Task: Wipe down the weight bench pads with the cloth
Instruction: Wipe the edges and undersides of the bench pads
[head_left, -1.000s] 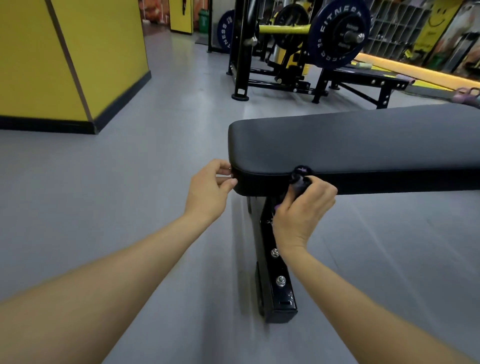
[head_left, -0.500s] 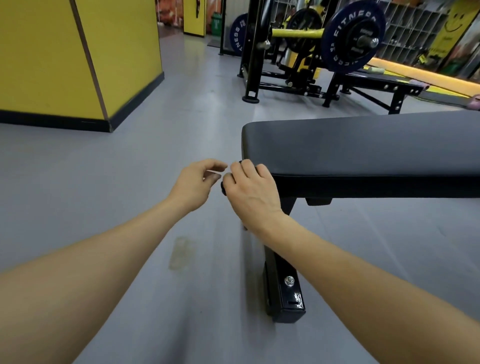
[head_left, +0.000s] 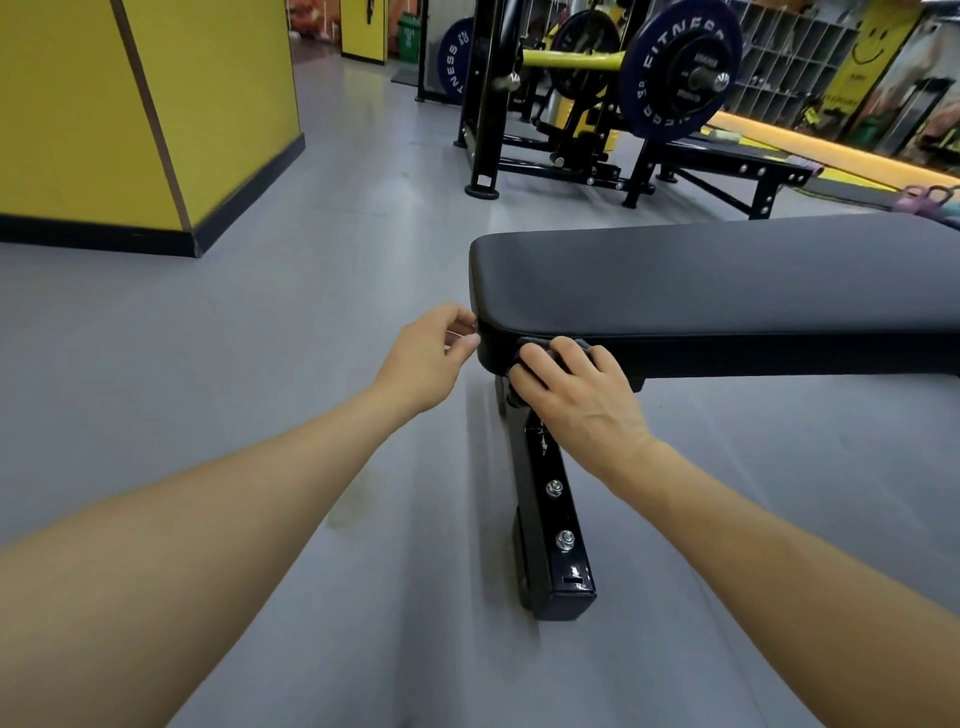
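- Cloth (head_left: 530, 347): a dark, bunched wad under my right hand (head_left: 574, 387), pushed against the front side edge of the bench pad (head_left: 727, 280), close to the pad's near corner. Only a little of it shows past my fingertips (head_left: 563, 347).
- My right hand lies over the cloth with fingers curled around it, knuckles up, pressing it to the pad's edge.
- My left hand (head_left: 423, 356) sits just left of the right one, at the end of the pad. Its thumb and forefinger are drawn together in a pinch right at the pad's corner; I cannot tell whether they hold anything or only touch the edge.
- The pad is black and smooth, running from my hands away to the right and out of view.
- Below my right hand, the bench's black steel leg (head_left: 545, 509) drops to the grey floor (head_left: 337, 291), with two bolts showing on it and a foot at the bottom, nearer to me than my hands.
- Beyond my hands, past the pad, stands a black rack (head_left: 485, 104) with a barbell carrying a dark blue plate (head_left: 675, 67) lettered in white, and a second low black bench (head_left: 727, 161) beside it.
- Far off to the left of my left hand is a yellow wall (head_left: 208, 104) with a black base strip.
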